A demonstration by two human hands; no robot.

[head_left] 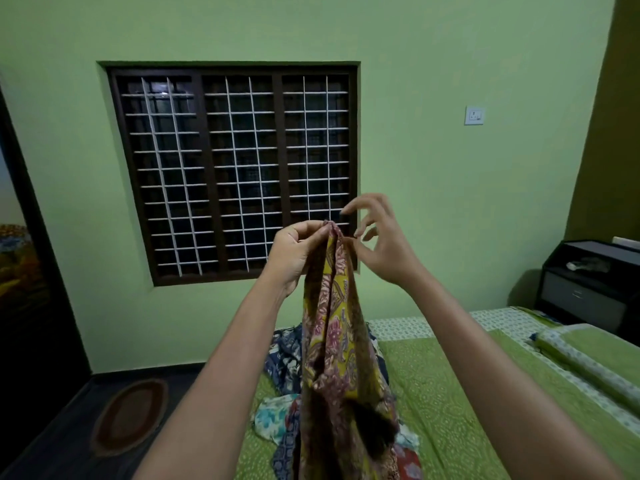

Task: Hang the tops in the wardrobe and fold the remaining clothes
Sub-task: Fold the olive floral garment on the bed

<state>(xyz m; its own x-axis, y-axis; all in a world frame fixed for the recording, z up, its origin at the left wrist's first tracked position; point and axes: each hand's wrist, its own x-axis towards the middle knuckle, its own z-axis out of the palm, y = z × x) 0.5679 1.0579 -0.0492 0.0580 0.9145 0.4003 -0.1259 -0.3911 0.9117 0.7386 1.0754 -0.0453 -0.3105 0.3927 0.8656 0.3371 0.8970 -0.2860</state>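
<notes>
A yellow and maroon floral garment hangs in the air in front of me, gathered at its top. My left hand pinches that gathered top edge and holds it up. My right hand is just to the right of the top edge, fingers spread and loosely curled, its lower fingers touching or nearly touching the cloth. A heap of other printed clothes, blue, white and red, lies on the bed behind and below the hanging garment, partly hidden by it.
The bed has a green patterned cover, with pillows at the right. A dark bedside cabinet stands in the right corner. A barred window is ahead. An oval mat lies on the floor, left.
</notes>
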